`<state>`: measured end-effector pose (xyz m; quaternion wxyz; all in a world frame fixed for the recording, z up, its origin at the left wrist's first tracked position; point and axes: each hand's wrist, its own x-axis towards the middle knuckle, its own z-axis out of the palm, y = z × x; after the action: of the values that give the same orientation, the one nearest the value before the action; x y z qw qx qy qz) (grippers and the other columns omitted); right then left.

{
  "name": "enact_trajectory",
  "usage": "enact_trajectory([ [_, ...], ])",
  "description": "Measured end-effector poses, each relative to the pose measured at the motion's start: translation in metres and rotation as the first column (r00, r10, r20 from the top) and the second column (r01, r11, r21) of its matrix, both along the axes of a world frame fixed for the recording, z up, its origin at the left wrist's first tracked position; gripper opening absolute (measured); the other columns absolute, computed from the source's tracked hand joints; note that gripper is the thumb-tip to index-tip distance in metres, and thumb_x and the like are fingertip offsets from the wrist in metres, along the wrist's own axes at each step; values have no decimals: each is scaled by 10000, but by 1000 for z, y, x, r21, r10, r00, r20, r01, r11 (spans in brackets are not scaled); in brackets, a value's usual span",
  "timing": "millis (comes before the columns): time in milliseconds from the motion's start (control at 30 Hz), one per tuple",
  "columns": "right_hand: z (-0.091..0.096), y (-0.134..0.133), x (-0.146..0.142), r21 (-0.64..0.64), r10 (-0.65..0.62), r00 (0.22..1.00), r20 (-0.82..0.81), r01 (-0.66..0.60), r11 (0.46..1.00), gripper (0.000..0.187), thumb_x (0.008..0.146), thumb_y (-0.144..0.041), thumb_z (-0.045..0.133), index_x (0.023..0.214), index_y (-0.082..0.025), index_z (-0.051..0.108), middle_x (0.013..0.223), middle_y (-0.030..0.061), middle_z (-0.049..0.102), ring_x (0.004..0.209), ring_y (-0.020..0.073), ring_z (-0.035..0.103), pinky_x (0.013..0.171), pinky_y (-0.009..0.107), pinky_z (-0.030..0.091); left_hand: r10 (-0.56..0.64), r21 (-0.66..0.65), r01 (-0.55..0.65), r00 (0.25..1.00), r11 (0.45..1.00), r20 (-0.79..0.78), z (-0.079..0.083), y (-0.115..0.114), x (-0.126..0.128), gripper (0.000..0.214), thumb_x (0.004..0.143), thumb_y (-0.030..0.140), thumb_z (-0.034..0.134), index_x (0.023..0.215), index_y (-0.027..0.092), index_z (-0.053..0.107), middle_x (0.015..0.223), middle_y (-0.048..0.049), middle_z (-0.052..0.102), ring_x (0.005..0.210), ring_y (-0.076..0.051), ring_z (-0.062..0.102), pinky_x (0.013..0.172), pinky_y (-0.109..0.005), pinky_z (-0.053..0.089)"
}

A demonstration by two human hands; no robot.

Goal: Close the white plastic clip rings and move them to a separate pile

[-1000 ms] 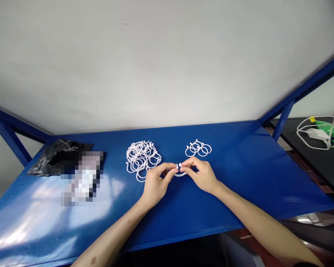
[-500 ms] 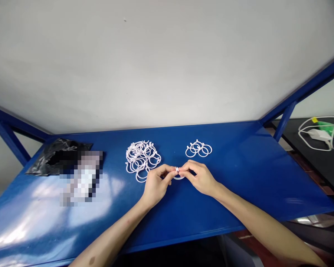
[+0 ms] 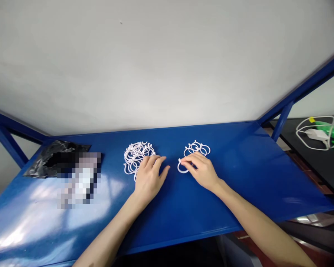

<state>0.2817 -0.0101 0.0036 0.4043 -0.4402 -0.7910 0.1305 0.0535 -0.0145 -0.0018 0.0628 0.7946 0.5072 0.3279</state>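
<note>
Between the thumb and forefinger of my right hand [image 3: 202, 170] is a white plastic ring [image 3: 182, 170] with a small knob at its top. Just behind that hand lies a small group of similar rings [image 3: 204, 149], partly covered by the fingers. My left hand [image 3: 150, 177] is open, fingers apart, over the near right side of a larger heap of white rings [image 3: 133, 157]. It hides part of the heap, and I see nothing held in it.
The blue table [image 3: 172, 211] runs back to a pale wall. On its left lie a black plastic bag [image 3: 48, 157] and a pixelated object [image 3: 83, 178]. Blue frame bars rise at both sides. A dark surface at the right holds a white wire frame [image 3: 300, 133] and green plastic [image 3: 324, 129].
Both hands were pinching one ring together at the middle. My left hand has let go, opened and moved left to the heap; my right hand keeps the ring, slightly nearer the small group.
</note>
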Motion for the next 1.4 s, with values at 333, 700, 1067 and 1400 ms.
enact_trajectory([
  [333, -5, 17, 22, 115, -390, 901, 190, 374, 920, 172, 951, -285, 659, 1083, -199, 727, 1133, 125, 646, 1029, 290, 564, 868, 451, 552, 201, 268, -112, 920, 957, -336, -6, 12, -16, 95, 912, 248, 686, 834, 195, 697, 960, -82, 692, 880, -276, 539, 755, -391, 404],
  [700, -2, -10, -14, -356, 56, 994, -97, -87, 931, 190, 1006, -364, 575, 1098, -234, 679, 1011, 40, 740, 876, 179, 689, 795, 328, 563, -92, 297, 115, 992, 948, -89, 6, -10, 8, 96, 951, 213, 663, 871, 199, 613, 815, -2, 708, 801, -186, 562, 751, -344, 373],
  [1067, -2, -9, -18, -445, 23, 981, -192, -108, 889, 138, 974, -243, 567, 992, -221, 702, 838, 2, 765, 703, 148, 706, 659, 265, 548, -228, 182, 228, 973, 957, -22, -5, -15, 17, 45, 980, 210, 591, 989, 205, 634, 944, -43, 701, 863, -185, 596, 783, -328, 467],
  [1400, -2, -8, -13, -340, -7, 1000, -22, -1, 940, 135, 973, -198, 584, 1021, -227, 707, 998, 31, 767, 847, 162, 722, 753, 278, 557, -98, 73, 116, 972, 991, -212, -14, -7, 11, 140, 948, 265, 634, 1065, 189, 632, 975, -64, 694, 931, -252, 600, 796, -382, 435],
])
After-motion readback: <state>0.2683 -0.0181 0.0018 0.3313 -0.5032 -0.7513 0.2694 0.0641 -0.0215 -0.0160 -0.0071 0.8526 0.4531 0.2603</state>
